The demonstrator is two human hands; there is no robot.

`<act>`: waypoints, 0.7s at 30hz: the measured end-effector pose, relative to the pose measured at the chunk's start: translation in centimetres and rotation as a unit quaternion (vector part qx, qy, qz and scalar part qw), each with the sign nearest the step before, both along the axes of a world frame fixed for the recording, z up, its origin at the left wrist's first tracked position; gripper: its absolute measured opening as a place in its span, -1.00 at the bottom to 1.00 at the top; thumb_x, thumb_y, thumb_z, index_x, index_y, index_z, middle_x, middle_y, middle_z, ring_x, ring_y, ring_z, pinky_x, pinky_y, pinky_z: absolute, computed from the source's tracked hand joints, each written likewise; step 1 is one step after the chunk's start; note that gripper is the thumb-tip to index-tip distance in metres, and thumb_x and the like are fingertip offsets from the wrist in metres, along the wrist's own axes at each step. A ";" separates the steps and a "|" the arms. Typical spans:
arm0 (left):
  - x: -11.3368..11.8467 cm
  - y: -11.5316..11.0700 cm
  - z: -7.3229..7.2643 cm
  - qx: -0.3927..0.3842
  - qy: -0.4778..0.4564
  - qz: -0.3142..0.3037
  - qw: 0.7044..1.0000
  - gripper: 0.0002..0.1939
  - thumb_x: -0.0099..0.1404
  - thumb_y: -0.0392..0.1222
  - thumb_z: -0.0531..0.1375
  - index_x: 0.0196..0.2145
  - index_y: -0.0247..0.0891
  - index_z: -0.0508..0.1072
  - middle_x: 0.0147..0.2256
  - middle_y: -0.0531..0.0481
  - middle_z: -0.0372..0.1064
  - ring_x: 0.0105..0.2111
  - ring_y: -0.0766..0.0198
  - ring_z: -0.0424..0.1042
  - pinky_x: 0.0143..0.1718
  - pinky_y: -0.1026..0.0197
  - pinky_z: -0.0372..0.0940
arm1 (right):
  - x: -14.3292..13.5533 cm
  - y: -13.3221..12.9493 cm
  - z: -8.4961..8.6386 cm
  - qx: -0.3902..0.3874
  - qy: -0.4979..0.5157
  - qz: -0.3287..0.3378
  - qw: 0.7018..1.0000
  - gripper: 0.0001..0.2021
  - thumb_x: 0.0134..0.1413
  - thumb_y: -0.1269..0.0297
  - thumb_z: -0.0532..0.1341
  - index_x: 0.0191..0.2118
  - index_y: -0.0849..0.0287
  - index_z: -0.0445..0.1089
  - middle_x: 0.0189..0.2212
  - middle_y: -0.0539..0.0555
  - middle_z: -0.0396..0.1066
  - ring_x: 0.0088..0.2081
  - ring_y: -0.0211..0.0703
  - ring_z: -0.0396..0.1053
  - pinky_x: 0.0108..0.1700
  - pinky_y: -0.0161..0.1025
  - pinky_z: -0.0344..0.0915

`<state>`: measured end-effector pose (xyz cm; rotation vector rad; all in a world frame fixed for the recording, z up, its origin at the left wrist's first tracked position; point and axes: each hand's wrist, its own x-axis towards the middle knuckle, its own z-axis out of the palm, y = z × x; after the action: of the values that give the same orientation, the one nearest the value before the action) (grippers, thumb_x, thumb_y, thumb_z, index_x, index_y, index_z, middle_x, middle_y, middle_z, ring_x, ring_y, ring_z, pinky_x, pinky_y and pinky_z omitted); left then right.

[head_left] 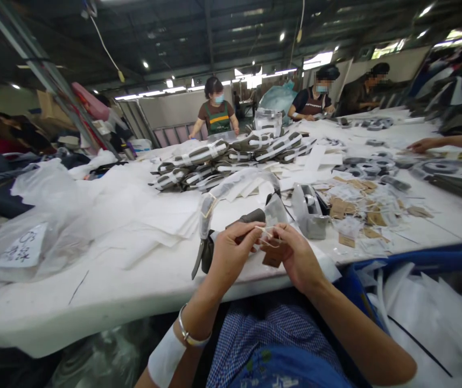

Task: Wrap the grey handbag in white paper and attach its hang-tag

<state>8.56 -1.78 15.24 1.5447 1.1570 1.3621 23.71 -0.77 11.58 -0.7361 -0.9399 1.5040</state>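
Just below frame centre, I am clamping fingers of the left hand [237, 249] and right hand [301, 260] on a pale cord [268, 233], apparently steadying it. A brown tag [272, 257] is sitting beneath.

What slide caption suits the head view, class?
Left hand and right hand hold pale string, brown tag below, at a white table.

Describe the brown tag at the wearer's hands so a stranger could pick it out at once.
Find the white table, then its near edge, where the wearer's left hand and right hand nearly meet. The brown tag shows just below the pale string at their fingertips. Unlike the scattered tags lying farther right, it is at the hands.
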 end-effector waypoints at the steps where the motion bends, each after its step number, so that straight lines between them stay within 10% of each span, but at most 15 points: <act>1: -0.7 -0.5 0.0 -0.009 0.003 -0.003 1.000 -0.73 0.26 -0.06 0.27 -0.14 -0.23 0.60 -0.36 -0.03 0.54 -0.48 0.32 0.46 -0.46 0.30 0.41 | -0.2 0.2 0.0 -0.008 -0.013 0.011 1.000 -0.76 0.16 0.05 0.25 -0.35 0.11 0.31 -0.49 -0.09 0.39 -0.49 -0.28 0.38 -0.41 -0.32 0.41; 10: -11.4 -1.9 1.4 0.058 0.049 0.212 0.974 -0.66 0.31 0.04 0.23 -0.06 -0.19 0.55 -0.14 -0.08 0.53 -0.29 0.24 0.48 -0.41 0.30 0.37 | -2.3 4.5 2.3 0.163 -0.316 0.025 0.935 -0.73 0.17 -0.02 0.20 -0.25 0.09 0.34 -0.59 -0.10 0.36 -0.69 -0.30 0.29 -0.73 -0.40 0.16; 17: -12.0 4.4 3.0 -0.028 0.041 -0.107 0.993 -0.43 0.15 0.02 0.37 0.09 -0.20 0.47 -0.05 -0.16 0.50 -0.09 0.08 0.46 -0.03 0.11 0.32 | -7.9 7.7 5.1 0.269 -0.385 0.047 0.882 -0.80 0.17 0.18 0.16 -0.43 0.11 0.37 -0.62 -0.08 0.43 -0.70 -0.30 0.32 -0.62 -0.35 0.24; 21: -11.9 5.7 2.9 -0.071 0.003 -0.140 0.988 -0.50 0.08 -0.04 0.42 -0.04 -0.29 0.55 -0.25 -0.09 0.54 -0.28 0.17 0.47 -0.23 0.22 0.32 | -8.6 8.0 5.5 0.253 -0.414 0.063 0.872 -0.73 0.15 0.21 0.15 -0.54 0.13 0.36 -0.63 -0.04 0.46 -0.72 -0.30 0.31 -0.62 -0.35 0.22</act>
<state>-3.36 3.90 18.11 1.5427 0.9752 1.0682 15.06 7.24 17.12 -0.9443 -1.9706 0.9329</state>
